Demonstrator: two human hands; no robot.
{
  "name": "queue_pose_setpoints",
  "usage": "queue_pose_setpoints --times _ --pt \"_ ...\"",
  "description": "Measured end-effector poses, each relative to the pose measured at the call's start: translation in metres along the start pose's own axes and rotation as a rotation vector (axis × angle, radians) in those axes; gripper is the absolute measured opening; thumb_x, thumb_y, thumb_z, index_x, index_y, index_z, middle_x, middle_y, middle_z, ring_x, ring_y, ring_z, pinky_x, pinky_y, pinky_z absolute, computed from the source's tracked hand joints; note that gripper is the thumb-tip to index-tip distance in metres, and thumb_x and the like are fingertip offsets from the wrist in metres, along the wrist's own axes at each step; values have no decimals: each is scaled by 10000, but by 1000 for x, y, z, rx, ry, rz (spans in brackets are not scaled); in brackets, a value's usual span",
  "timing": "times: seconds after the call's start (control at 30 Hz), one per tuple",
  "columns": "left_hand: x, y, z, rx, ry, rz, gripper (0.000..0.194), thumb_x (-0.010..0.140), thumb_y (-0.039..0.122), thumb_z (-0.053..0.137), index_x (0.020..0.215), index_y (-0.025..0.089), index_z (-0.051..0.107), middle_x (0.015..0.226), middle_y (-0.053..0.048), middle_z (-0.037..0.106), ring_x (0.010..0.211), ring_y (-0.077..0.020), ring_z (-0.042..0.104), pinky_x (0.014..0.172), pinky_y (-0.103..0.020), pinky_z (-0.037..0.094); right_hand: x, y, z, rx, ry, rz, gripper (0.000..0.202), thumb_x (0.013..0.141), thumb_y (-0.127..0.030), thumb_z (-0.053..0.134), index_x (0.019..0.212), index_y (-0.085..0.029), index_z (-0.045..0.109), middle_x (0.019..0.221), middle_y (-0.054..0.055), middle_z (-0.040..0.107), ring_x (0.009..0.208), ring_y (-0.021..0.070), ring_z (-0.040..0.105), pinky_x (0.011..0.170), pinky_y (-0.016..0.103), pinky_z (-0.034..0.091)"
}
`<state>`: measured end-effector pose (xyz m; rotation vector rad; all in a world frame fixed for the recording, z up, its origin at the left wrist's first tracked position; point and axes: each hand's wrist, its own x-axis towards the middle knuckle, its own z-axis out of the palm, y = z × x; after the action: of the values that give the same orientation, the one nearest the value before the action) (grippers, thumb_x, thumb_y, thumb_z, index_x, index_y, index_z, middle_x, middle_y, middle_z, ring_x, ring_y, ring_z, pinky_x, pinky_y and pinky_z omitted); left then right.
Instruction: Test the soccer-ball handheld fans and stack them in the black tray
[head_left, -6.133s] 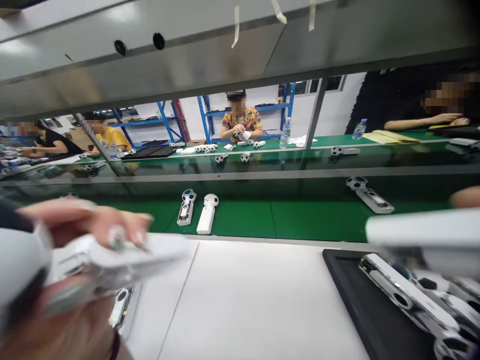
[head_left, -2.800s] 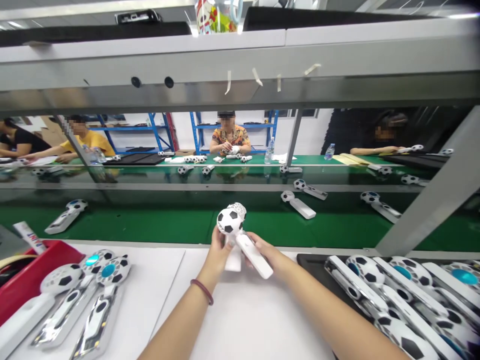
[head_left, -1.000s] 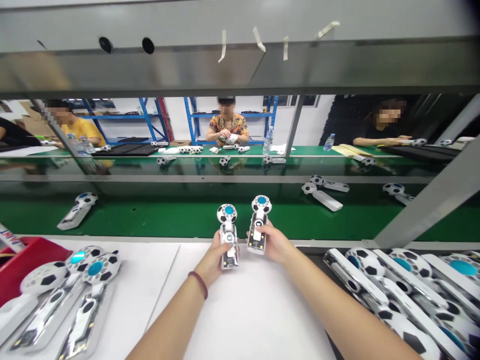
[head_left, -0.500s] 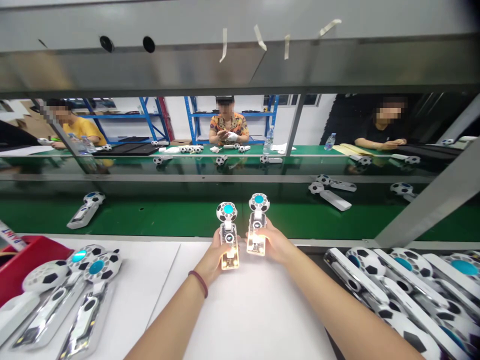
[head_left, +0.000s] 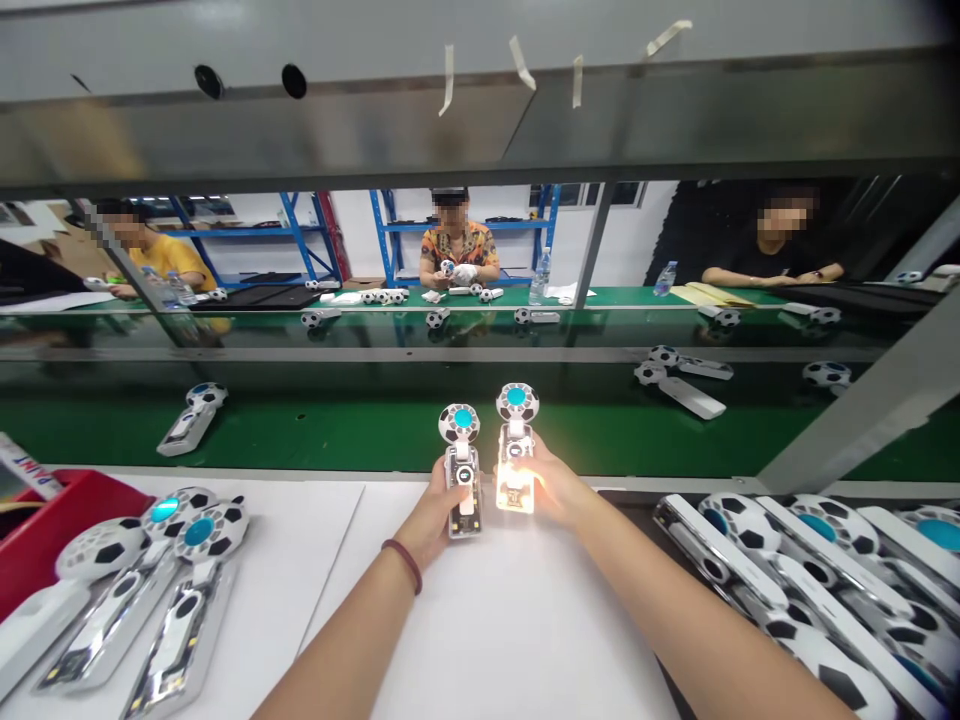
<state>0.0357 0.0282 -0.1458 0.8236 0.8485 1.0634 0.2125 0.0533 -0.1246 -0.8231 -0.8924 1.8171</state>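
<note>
My left hand (head_left: 431,515) is wrapped round the clear handle of a handheld fan (head_left: 465,478), its thumb on the front below a small round display. The fan's head is a black-and-white football with a blue centre; its handle is unlit. Beside it, my right hand (head_left: 556,487) grips a second handheld fan (head_left: 516,440) of the same kind. This one glows bright orange-white along the lower handle, with the thumb over the front. Both fans stand roughly upright, heads away from me, a small gap between them, above the white work surface (head_left: 517,620).
More fans (head_left: 180,630) lie at left by a red bin (head_left: 97,510). A dark tray (head_left: 679,650) at right is piled with fans. Ahead runs a green conveyor belt (head_left: 360,430) carrying several fans. A slanted metal post (head_left: 862,390) stands right; co-workers sit opposite.
The left fan's handle light has gone out, while the right fan's glow has grown brighter. Fans on the near belt have shifted right. The co-worker opposite has raised a ball-headed piece.
</note>
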Motion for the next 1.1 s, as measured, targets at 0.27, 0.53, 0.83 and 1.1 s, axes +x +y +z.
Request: queue_pose_setpoints --times 0.27,0.53,0.83,1.1 --pt "0 1 2 -18 11 -9 520 671 161 603 1126 267 373 946 -33 579 654 -152 587 594 -296 460 -3 -2 4 24 13 3 634 592 -189 702 1129 -283 378 796 -15 580 734 195 608 694 355 464" --pt "2 0 2 -17 -14 -14 508 678 179 601 1122 270 372 981 -41 580 674 -172 602 596 -316 466 -2 1 2 23 -12 -15 632 612 -175 686 1150 -281 371 808 -17 579 730 191 610 698 363 472" --pt "5 -1 1 -95 -14 26 589 621 159 678 1116 254 372 943 -34 595 712 -172 598 672 -316 455 -6 -2 6 31 -41 7 649 600 -177 725 1141 -277 379 844 -12 587 765 195 621 718 377 487" --pt "1 -3 3 -59 -78 -7 790 580 104 720 1241 295 331 1050 -42 586 845 -192 588 763 -307 431 -7 0 5 32 -81 1 767 580 -124 726 1210 -297 324 955 17 603 783 194 617 715 373 491"
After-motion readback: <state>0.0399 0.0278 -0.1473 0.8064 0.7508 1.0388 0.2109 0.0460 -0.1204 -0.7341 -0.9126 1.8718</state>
